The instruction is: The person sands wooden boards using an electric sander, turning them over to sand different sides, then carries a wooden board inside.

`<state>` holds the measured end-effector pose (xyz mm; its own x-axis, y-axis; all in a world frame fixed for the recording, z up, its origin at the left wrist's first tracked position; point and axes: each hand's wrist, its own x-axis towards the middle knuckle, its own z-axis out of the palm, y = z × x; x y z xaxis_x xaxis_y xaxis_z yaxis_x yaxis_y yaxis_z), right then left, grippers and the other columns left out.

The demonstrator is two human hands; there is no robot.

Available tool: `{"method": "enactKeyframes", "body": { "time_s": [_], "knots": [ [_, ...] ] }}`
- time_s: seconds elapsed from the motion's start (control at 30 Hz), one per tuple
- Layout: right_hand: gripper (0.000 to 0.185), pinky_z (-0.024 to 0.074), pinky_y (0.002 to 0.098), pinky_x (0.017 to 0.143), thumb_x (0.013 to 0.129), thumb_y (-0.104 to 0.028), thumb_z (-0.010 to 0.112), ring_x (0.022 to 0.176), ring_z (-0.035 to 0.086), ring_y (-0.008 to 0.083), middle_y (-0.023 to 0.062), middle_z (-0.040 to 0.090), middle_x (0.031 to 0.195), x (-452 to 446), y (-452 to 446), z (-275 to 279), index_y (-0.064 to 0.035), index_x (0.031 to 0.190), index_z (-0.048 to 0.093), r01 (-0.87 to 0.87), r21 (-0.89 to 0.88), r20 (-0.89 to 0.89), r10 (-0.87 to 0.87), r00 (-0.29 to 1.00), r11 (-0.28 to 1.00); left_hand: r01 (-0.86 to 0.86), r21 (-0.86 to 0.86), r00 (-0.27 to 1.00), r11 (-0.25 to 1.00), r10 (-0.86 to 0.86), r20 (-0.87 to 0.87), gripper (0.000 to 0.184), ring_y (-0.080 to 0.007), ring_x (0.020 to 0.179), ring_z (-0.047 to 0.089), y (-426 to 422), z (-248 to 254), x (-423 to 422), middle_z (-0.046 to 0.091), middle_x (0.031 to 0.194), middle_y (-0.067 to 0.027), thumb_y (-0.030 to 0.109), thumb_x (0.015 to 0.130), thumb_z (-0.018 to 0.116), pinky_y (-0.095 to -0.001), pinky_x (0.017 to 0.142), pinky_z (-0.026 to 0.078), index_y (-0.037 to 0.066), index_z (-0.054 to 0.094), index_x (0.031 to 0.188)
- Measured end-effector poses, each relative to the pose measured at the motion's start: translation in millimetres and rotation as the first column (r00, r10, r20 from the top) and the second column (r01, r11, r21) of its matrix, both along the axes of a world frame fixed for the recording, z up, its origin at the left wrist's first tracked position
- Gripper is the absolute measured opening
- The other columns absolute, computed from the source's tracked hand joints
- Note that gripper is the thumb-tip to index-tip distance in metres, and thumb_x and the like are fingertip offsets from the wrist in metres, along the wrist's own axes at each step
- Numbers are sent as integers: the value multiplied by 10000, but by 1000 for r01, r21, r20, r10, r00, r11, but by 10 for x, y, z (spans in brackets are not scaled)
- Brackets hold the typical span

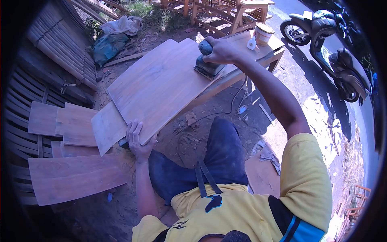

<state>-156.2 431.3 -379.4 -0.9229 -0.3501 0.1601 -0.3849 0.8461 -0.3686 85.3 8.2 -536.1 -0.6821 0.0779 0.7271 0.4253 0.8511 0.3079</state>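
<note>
A wide, smooth wooden panel [161, 84] lies at a slant across a wooden workbench [219, 89]. My right hand [223, 51] is closed around the top of an electric sander [207, 67], whose base rests on the panel near its right edge. At the panel's near end, my left hand [139, 139] grips the corner, its fingers over the edge and its thumb apart. Under that end, a thinner board [108, 124] sticks out to the left. A dark cord [237, 94] hangs below the bench by the sander.
A tub [264, 34] and a small white bottle [251, 43] stand on the bench's far end. Several loose boards [76, 175] lie on a slatted surface at left. Wooden furniture frames [225, 14] stand behind. A scooter [330, 52] is parked at right. A sack [109, 48] lies back left.
</note>
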Motion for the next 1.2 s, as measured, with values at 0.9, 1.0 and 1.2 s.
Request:
{"method": "enactKeyframes", "body": {
  "time_s": [0.9,1.0,1.2],
  "knots": [
    [789,556,501,1006,815,-367,803,1126,697,465,281,708,1202,2260,-873,129,-14,1460,516,-428,-165,5,435,900,889,59,-154,965,986,-16,264,943,-412,1488,463,-76,488,242,561,1538,-188,542,763,886,-535,1253,362,54,546,1495],
    [823,540,501,1052,798,-339,819,1183,682,438,256,689,1267,2632,-487,128,-45,1502,509,-276,-325,125,330,936,904,-17,-372,808,928,231,542,984,-442,1492,436,434,1138,283,501,1583,-208,580,770,873,-536,1266,338,46,537,1526],
    [799,564,451,1019,789,-250,845,1144,719,379,233,712,1226,3056,-11,-211,-71,1501,528,-42,-441,66,80,995,896,86,-629,869,773,250,426,737,-501,1541,369,973,565,-538,380,1690,-216,179,995,643,-558,1299,298,67,343,1660]
  ]
}}
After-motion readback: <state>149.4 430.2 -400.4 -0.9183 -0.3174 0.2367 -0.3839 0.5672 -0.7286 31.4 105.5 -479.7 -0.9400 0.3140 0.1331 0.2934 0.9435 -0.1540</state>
